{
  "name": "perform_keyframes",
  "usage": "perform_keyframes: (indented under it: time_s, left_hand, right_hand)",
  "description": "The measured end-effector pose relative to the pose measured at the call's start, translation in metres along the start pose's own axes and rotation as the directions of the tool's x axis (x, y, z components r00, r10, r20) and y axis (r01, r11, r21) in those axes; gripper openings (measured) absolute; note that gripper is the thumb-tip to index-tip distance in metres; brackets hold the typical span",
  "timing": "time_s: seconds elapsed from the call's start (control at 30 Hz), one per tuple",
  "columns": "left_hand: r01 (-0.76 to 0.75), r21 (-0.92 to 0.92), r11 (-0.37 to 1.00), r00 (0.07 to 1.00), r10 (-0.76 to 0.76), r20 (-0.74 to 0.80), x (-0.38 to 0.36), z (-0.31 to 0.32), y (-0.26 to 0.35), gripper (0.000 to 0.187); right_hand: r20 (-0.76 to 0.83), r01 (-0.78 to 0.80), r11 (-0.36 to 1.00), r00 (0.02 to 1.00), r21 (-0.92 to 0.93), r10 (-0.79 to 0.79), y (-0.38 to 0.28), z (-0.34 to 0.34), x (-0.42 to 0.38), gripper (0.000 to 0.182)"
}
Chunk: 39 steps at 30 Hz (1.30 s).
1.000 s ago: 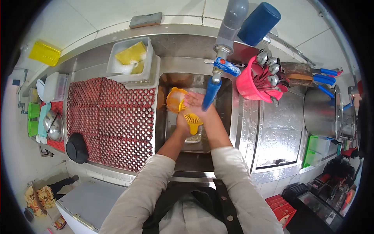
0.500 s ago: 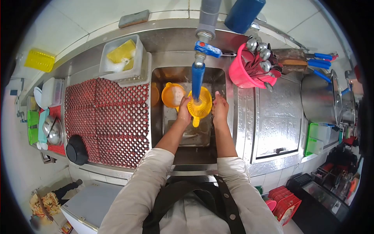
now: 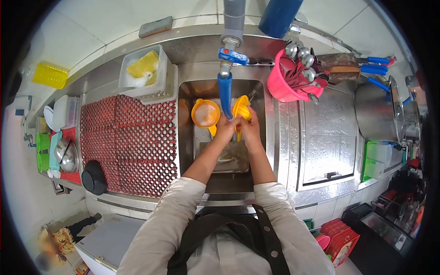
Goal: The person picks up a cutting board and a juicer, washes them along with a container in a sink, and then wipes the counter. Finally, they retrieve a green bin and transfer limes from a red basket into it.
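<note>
In the sink [image 3: 185, 151], my right hand [image 3: 250, 127] grips a yellow citrus juicer [image 3: 241, 108], tilted on its side with its ribbed cone facing right. My left hand [image 3: 224, 129] is closed at the lower end of the blue hose [image 3: 224, 94] hanging from the tap; its fingertips are close to the juicer and partly hidden. To the left of the hose, an orange-yellow cup with a handle [image 3: 206, 113] stands in the sink with whitish suds inside.
A red perforated mat [image 3: 128, 142] and a plastic tub with a yellow sponge [image 3: 143, 68] lie left of the sink. On the right stand a pink bucket of ladles and spoons [image 3: 280, 82] and a large metal pot [image 3: 373, 110]. The blue-handled tap valve [image 3: 233, 56] is above.
The juicer has turned from facing up under the hose to tilted sideways, in my right hand. My left hand has moved from the juicer's left side to the hose end.
</note>
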<state>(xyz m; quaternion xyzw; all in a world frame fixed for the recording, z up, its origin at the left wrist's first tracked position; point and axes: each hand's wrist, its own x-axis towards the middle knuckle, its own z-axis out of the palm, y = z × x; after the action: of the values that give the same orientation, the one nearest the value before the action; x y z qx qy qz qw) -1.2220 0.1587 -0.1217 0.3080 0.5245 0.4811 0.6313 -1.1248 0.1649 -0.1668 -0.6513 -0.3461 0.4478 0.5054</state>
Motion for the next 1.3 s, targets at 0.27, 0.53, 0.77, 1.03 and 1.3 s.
perform_keyframes:
  time_s: [0.27,0.53,0.77,1.03,1.3]
  left_hand:
    - [-0.091,0.362,0.928,0.996,0.088,0.025,-0.038,-0.084,0.011,0.036]
    - [-0.215,0.419,0.882,0.942,0.301,-0.15,-0.084,-0.105,0.05,0.041]
    - [-0.338,0.534,0.775,0.877,0.465,-0.12,-0.095,-0.109,0.068,0.037]
    - [-0.464,0.542,0.7,0.81,0.584,-0.061,-0.093,-0.092,0.086,0.04]
    - [-0.464,0.57,0.678,0.833,0.553,0.021,-0.102,-0.092,0.104,0.037]
  right_hand:
    - [0.388,-0.409,0.909,0.853,0.083,0.348,-0.001,0.02,-0.023,0.024]
    - [0.199,-0.047,0.643,0.932,-0.764,0.304,0.133,0.092,0.011,0.039]
    - [0.317,-0.018,0.719,0.89,-0.695,0.328,0.099,0.073,0.003,0.031]
    - [0.326,0.375,0.156,0.906,-0.914,-0.269,0.031,0.001,-0.046,0.018]
    - [0.17,-0.405,0.865,0.913,0.295,0.37,0.059,-0.012,-0.058,0.012]
